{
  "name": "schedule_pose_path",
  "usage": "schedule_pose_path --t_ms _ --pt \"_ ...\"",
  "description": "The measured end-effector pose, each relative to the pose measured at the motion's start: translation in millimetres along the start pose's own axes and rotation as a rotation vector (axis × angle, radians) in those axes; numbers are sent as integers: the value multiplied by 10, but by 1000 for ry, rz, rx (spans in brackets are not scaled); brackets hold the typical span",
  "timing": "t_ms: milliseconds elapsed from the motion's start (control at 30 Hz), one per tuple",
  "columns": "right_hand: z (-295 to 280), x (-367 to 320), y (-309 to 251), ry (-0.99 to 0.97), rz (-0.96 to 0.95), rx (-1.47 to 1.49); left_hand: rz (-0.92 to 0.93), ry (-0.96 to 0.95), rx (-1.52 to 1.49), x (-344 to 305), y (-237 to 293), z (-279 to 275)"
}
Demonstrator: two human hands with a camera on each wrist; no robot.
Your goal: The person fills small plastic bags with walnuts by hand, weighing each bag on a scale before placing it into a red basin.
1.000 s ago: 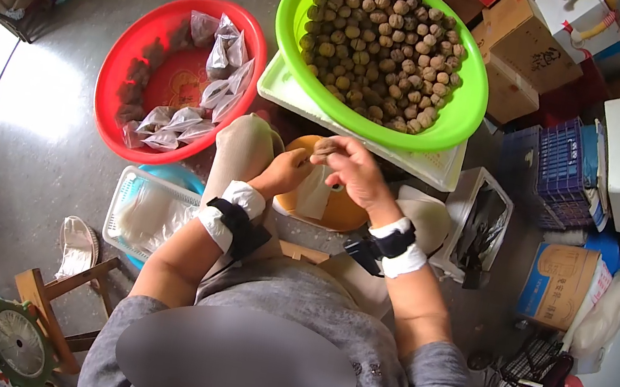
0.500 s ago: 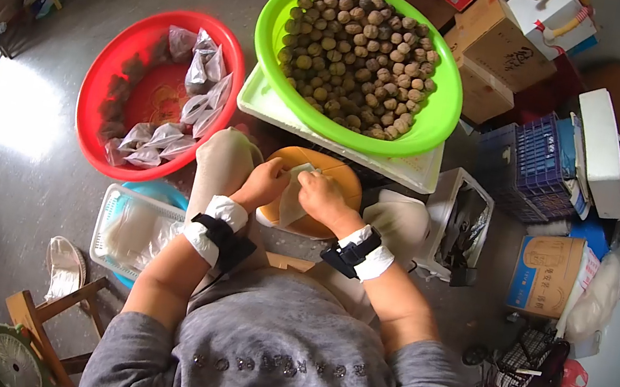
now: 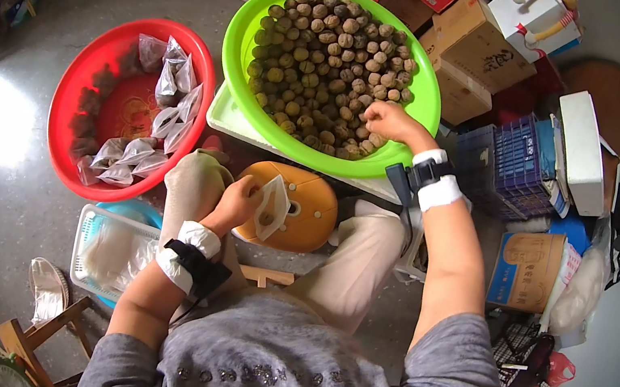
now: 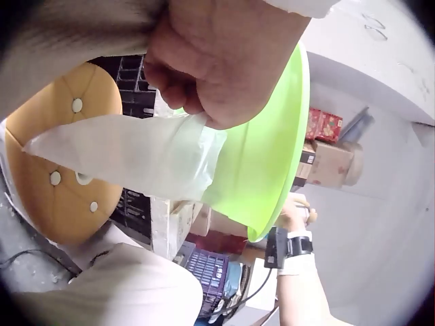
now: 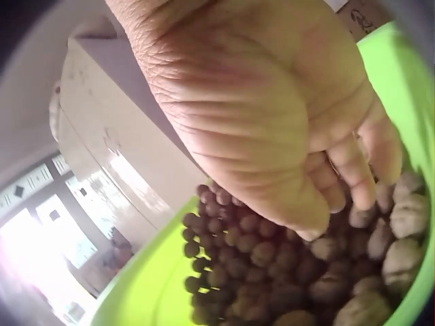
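Observation:
My left hand (image 3: 237,202) pinches the edge of a translucent plastic bag (image 3: 272,212) above a round tan padded stool (image 3: 314,215). In the left wrist view the bag (image 4: 129,149) hangs from the curled fingers with its mouth spread, and nothing dark shows inside. My right hand (image 3: 394,123) reaches over the right part of a bright green basin (image 3: 238,58) heaped with walnuts (image 3: 333,58). Seen from the right wrist, its fingers point down, loosely bent, with the tips right at the walnuts (image 5: 401,265); no walnut shows between them.
A red basin (image 3: 61,139) with several filled clear bags (image 3: 138,152) stands on the floor to the left. Below it, a white basket (image 3: 91,239) holds plastic bags. The green basin rests on a white foam box (image 3: 225,114). Cardboard boxes (image 3: 485,51) and a purple crate (image 3: 527,148) stand at right.
My right hand held a walnut by the left hand, then was at the bag on the stool; now it has moved up and right to the green basin. The left hand keeps the bag.

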State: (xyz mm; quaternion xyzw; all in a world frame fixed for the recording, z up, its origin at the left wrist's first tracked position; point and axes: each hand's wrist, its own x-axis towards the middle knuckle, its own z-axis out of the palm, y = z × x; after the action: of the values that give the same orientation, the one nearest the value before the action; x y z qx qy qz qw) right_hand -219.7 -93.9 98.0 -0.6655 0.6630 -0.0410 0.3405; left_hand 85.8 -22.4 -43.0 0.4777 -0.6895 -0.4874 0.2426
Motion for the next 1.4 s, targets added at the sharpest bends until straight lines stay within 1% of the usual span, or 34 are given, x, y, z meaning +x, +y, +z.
schedule_pose_path --t_ms 33,67,133,233,267,333,367,400,467,500,567,600,633,667,733,767,800,867,900,967,1000,1033,1067,1100,1133,1167,1200,1267,1333,1367,1400 --pt "-9 104 149 -26 -35 -180 5 8 2 11 -5 14" --pt "21 211 348 -81 -10 -256 0 11 -12 15 6 15" --pt "-2 295 387 -206 69 -443 -13 17 -36 17 36 -10" --pt "-9 339 439 -324 197 -424 -62 -13 -37 33 21 -16" --pt "-50 357 448 -349 208 -404 -72 -17 -43 37 22 -19" --pt "-195 431 492 -318 264 -94 -90 -29 -55 52 34 -18" --pt "-245 443 522 -246 294 72 -89 -34 -49 57 46 -17" --pt "-255 474 553 -225 287 71 -87 -41 -42 60 59 -19" --pt "-157 632 694 -409 255 -273 -74 -45 -29 69 57 -10" --pt "-92 479 488 -411 298 -273 -61 -37 -27 72 49 4" --pt "47 554 725 -438 123 -483 -54 -31 -27 92 54 8" --pt "60 541 699 -442 35 -579 -62 -34 -27 90 62 3" --pt "52 474 632 -436 62 -579 -70 -38 -27 85 67 -2" --pt "71 493 637 -462 45 -618 -76 -39 -37 82 67 -3" --pt "44 459 585 -457 100 -585 -87 -37 -55 88 60 -10" --pt "76 487 721 -401 37 -544 -93 -41 -58 87 70 -19" --pt "50 446 648 -383 66 -520 -89 -36 -61 88 64 -22" --pt "39 402 644 -276 85 -489 -86 -30 -69 95 8 3" --pt "29 394 632 -212 101 -372 0 7 -28 102 -9 11" --pt "24 384 602 -88 137 -134 -42 -14 -59 78 -25 24" --pt "-14 337 488 -91 82 199 -66 -24 -75 80 4 25" --pt "3 270 345 -122 70 606 -46 -11 -84 90 30 21" --pt "-7 138 82 -152 8 777 -36 -5 -91 91 47 21" --pt "103 -13 -127 -85 -38 1047 -36 -7 -95 56 37 32" --pt "202 -131 -298 -179 -156 1172 -47 -14 -96 63 2 48" --pt "349 -250 -484 -231 -203 1276 -97 -42 -115 53 56 23" --pt "549 -370 -644 -281 -251 1376 -85 -44 -195 62 -33 68" --pt "956 -528 -877 -372 -272 1451 -34 -10 -87 46 33 45" --pt "1422 -521 -866 -318 -179 1423 19 15 -99 57 -82 101" --pt "1600 -510 -827 -253 -154 1304 47 28 -105 46 -120 121" --pt "1749 -495 -797 -190 -133 1183 33 25 -94 25 -84 94"
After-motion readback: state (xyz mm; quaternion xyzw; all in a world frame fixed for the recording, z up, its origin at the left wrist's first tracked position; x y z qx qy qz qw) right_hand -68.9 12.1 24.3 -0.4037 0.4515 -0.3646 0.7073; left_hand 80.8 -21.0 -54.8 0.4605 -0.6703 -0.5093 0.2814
